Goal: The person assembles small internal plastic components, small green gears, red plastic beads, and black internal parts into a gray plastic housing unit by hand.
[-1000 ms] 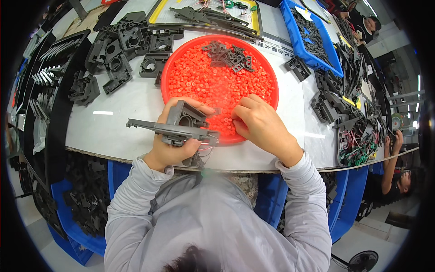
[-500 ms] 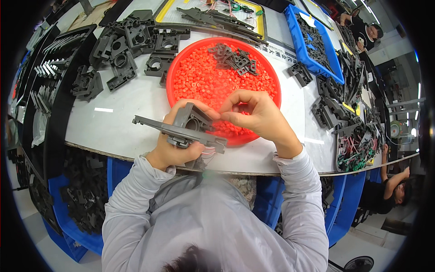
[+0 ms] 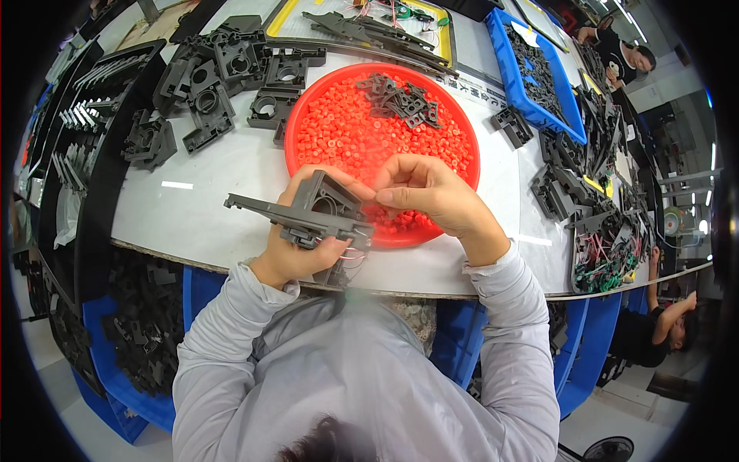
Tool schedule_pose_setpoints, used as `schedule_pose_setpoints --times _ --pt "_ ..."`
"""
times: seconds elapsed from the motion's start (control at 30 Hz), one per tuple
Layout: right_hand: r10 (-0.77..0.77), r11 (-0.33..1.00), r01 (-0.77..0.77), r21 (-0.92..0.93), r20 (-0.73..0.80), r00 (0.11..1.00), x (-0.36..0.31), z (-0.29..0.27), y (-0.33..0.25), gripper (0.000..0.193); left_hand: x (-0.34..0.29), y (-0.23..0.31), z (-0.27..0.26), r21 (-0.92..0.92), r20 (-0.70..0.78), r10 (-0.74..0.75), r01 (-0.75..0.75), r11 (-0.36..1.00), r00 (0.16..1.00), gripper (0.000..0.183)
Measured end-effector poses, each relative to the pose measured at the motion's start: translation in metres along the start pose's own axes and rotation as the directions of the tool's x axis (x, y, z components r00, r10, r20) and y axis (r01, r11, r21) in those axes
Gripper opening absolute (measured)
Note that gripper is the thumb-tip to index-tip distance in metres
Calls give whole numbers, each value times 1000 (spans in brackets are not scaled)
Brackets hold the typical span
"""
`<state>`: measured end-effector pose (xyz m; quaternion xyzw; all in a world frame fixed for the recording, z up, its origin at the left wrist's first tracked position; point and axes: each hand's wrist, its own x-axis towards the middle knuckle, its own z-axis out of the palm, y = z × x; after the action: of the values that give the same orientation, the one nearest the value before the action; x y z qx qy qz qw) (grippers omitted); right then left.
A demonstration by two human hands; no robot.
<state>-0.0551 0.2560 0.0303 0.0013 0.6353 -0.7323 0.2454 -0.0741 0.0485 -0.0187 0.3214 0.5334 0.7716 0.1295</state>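
The left hand (image 3: 296,258) holds a dark grey plastic part (image 3: 308,215) just above the near edge of the white worktop (image 3: 200,208). The fingers close around the lower body of the part, so this grip is clamped on it. The part has a long flat arm that points to the person's left and a raised block with a round hole on top. Thin wires hang under it near the palm.

The right hand (image 3: 431,192) is just beside the part, over the near rim of the round red tray (image 3: 304,127). Its thumb and first finger are pressed together at the tips, close to the raised block of the part. I cannot tell if something small is between them.

The tray is full of small red caps (image 3: 346,131), and a little heap of dark grey pieces (image 3: 400,96) lies at its far side. More dark plastic housings (image 3: 223,69) lie on the worktop to the left of the tray. A blue bin (image 3: 504,54) with dark parts stands to the far right.
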Motion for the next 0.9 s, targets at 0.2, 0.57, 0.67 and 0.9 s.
schedule_pose_setpoints --times 0.2,0.57,0.67,0.9 --pt "-76 996 72 -45 -97 992 -1 7 9 13 -1 -4 4 -54 -1 -8 8 999 1000 56" --pt "-680 561 474 -678 -50 732 -11 19 12 17 4 3 7 -157 -27 65 -68 985 998 49" --pt "-763 361 476 -802 40 646 -12 20 15 19 1 7 8 -264 -58 -9 -7 964 998 48" --pt "-794 247 513 -822 131 593 -23 28 17 21 -9 17 12 -181 -45 -26 18 983 999 48"
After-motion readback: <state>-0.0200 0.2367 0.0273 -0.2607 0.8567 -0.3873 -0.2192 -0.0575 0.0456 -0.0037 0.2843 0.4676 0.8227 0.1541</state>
